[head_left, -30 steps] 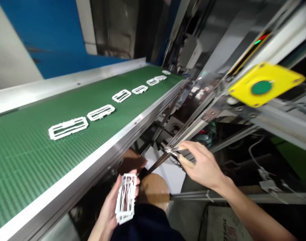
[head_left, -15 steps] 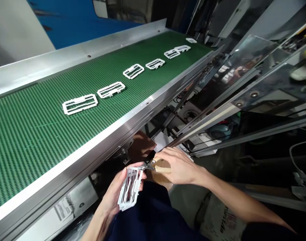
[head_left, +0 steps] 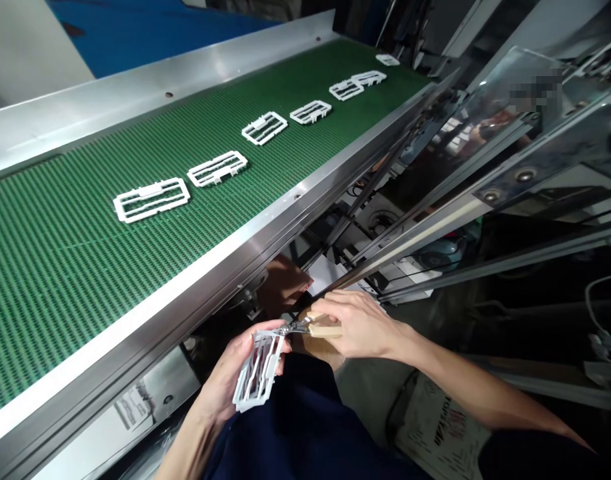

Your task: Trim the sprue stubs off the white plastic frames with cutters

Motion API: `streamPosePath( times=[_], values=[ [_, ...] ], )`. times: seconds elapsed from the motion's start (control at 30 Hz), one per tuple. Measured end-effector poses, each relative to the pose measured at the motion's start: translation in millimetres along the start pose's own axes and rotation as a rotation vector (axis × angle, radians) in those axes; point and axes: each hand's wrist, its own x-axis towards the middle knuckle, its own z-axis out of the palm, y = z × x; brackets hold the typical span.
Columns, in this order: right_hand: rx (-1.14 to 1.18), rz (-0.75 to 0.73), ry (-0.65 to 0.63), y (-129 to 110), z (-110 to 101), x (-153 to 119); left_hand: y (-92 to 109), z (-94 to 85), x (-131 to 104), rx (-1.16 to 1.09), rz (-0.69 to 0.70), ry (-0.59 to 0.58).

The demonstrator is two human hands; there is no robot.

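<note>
Near the bottom centre, my left hand [head_left: 231, 373] is closed on white slotted plastic frames [head_left: 258, 370], which look stacked and hang tilted below its fingers. My right hand [head_left: 358, 325] grips cutting pliers [head_left: 325, 329] with cream handles. The metal jaws of the pliers meet the upper right corner of the held frames, close to my left fingertips. Whether the jaws are closed on the plastic is too small to tell. Several similar white frames [head_left: 153, 200] lie in a line on the green conveyor belt [head_left: 85, 260].
A metal rail [head_left: 225, 257] edges the near side of the belt. Metal bars and a clear panel [head_left: 525, 87] stand at the right. Below lie a brown cardboard piece [head_left: 280, 283] and a box with printed lettering [head_left: 440, 427].
The view has shifted slightly, so the belt and its frames appear higher. Both hands keep nearly the same pose, with the plier jaws still at the corner of the held frames.
</note>
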Motion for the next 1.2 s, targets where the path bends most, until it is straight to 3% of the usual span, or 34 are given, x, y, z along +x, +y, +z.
streamPosePath(
  times=[0.2, 0.33, 0.5, 0.73, 1.03, 1.2],
  values=[
    [0.086, 0.040, 0.038, -1.0, 4.9, 5.8, -0.4, 2.1, -4.1, -0.068, 0.016, 0.034],
    [0.418, 0.223, 0.084, 0.9, 18.6, 4.3, 1.4, 1.8, -1.5, -0.150, 0.006, 0.056],
    [0.907, 0.423, 0.183, -3.7, 51.3, -2.2, 2.1, -4.4, 6.9, -0.216, 0.024, 0.118],
    [1.313, 0.446, 0.135, -26.4, 86.2, -9.5, -0.8, -6.4, 16.0, -0.246, 0.055, 0.185],
    [1.333, 0.428, 0.193, -41.3, 85.0, -6.4, -3.6, -3.9, 19.2, -0.292, 0.050, 0.131],
    [1.211, 0.432, 0.275, -42.2, 82.9, -4.8, -3.7, -1.1, 23.5, -0.289, 0.058, 0.126]
  ],
)
